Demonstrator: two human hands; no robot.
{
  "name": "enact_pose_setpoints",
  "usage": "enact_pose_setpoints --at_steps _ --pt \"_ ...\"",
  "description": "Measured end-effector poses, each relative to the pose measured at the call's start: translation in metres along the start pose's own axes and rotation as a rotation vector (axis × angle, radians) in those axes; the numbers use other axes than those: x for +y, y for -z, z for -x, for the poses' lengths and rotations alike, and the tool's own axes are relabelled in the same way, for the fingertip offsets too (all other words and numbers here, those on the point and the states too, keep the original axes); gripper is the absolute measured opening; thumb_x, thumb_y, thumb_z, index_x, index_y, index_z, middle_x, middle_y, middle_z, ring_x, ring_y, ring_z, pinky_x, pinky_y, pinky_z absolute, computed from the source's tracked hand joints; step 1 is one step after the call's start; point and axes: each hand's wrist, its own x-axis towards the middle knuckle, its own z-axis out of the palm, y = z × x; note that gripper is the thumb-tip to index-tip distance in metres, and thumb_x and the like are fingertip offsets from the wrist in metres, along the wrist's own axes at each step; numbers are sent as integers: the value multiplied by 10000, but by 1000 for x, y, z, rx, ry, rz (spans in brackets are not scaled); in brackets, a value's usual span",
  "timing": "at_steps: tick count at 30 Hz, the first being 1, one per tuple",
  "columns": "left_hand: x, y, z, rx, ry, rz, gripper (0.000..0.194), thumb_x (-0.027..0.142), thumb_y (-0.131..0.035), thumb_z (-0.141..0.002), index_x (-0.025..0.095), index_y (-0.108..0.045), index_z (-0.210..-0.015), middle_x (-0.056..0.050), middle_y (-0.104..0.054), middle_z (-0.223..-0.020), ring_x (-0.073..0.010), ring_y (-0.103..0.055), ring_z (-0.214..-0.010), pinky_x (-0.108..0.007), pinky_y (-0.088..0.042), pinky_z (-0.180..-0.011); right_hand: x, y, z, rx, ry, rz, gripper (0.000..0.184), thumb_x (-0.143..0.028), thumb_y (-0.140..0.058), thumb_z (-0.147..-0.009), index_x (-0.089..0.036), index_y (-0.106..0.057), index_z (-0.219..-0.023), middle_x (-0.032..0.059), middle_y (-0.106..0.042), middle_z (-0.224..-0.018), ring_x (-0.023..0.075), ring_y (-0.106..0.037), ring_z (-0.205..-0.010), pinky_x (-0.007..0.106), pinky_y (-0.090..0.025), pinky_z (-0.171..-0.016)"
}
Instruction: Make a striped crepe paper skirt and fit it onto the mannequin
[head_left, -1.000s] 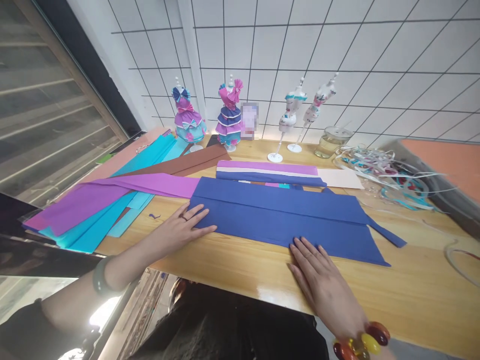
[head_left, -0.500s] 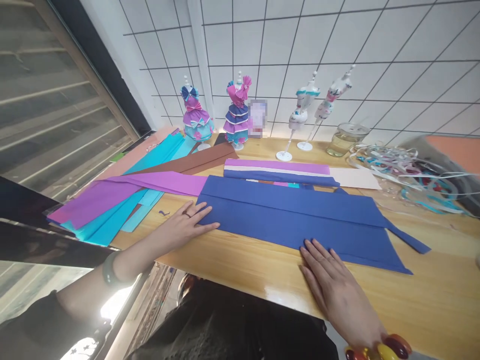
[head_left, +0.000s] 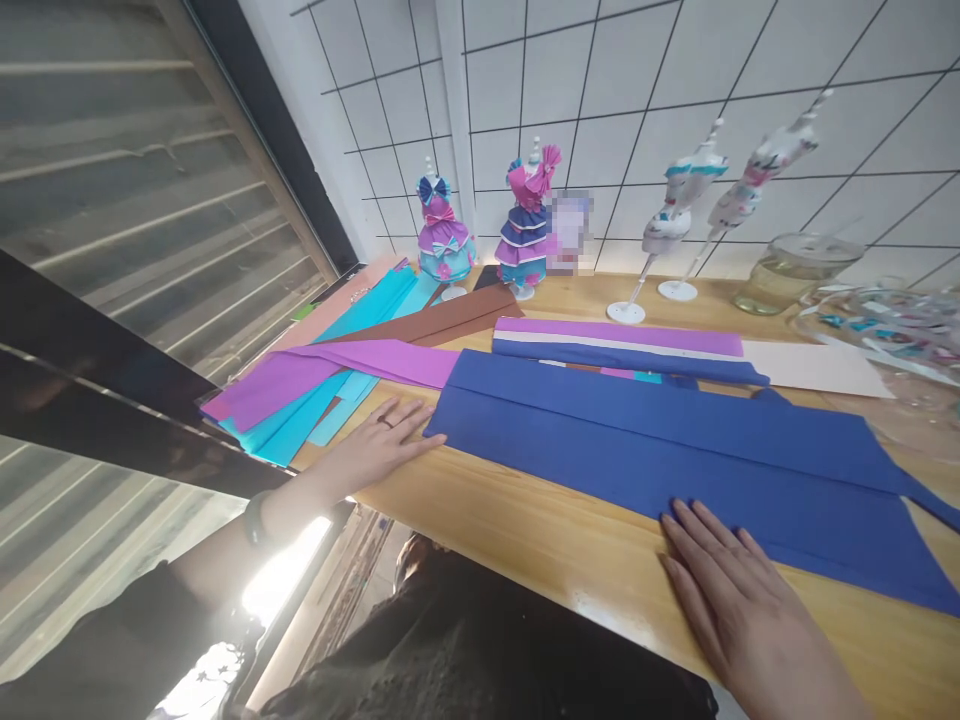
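Note:
A long dark blue folded sheet [head_left: 600,440], which could be crepe paper or cloth, lies flat on the wooden table with a fold line running along it. At its left end is my left hand [head_left: 386,440], fingers spread, the thumb touching the near left corner. My right hand [head_left: 739,590] rests flat along the sheet's near edge, its fingertips on the blue surface. Neither hand grips anything. Behind the blue sheet lies a stacked purple, white and blue strip [head_left: 622,340] beside a pale pink sheet [head_left: 825,368].
Purple [head_left: 300,375], turquoise [head_left: 277,425] and brown strips [head_left: 442,318] overlap at the left. Two dressed mini mannequins [head_left: 444,235] [head_left: 525,235] and two bare ones [head_left: 667,230] [head_left: 757,180] stand by the tiled wall. A glass of yellowish liquid [head_left: 795,275] and tangled ribbons [head_left: 892,320] are at right.
The view has turned left, so the table's things appear further right. My left hand has drawn back slightly from the blue sheet's left end. My right hand stays on the near edge.

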Motion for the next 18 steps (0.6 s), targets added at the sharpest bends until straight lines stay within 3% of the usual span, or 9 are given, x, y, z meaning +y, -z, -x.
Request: enact_pose_setpoints --at_steps 12,18 --pt "-8 -12 15 67 41 23 536 59 -320 -904 321 -335 -1370 -73 -361 -1440 -243 -230 -1367 -483 -304 -1053 0 0 0 3 -13 -12 503 -378 -277 -936 -61 -601 -1156 159 -562 -1270 310 -466 -1216 524 -359 -993" --pt "-7 -2 11 80 67 35 446 86 -299 -914 233 -443 -1309 -95 -457 -1371 -249 -268 -1352 -474 -344 -1040 -2 3 -4 11 -33 -12 473 -351 -297 -930 -68 -608 -1145 161 -575 -1255 303 -481 -1205 514 -351 -1004"
